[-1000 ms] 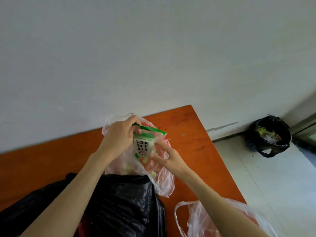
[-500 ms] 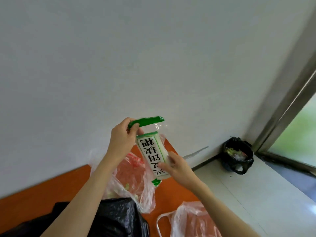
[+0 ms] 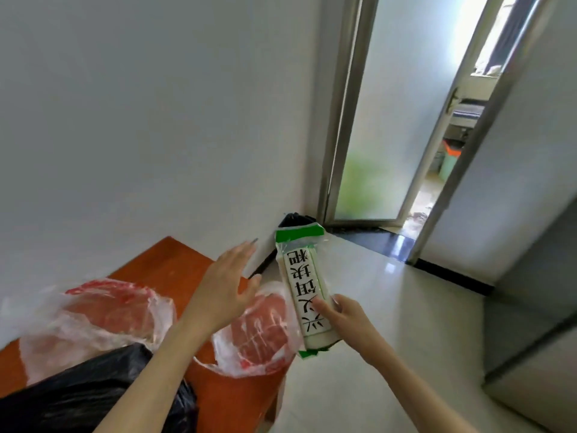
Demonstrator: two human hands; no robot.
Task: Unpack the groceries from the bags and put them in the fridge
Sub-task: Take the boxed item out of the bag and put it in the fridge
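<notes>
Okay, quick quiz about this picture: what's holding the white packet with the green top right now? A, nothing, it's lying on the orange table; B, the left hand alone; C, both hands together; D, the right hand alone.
D: the right hand grips the lower part of the packet, while the left hand hovers open beside it, touching nothing.

Two hands, left hand (image 3: 225, 289) and right hand (image 3: 345, 320), one green-and-white packet (image 3: 304, 295), two clear plastic bags, far one (image 3: 93, 310) and near one (image 3: 259, 332), one black bag (image 3: 78, 395), one orange table (image 3: 168, 260), one black bin bag (image 3: 295, 219)
</notes>
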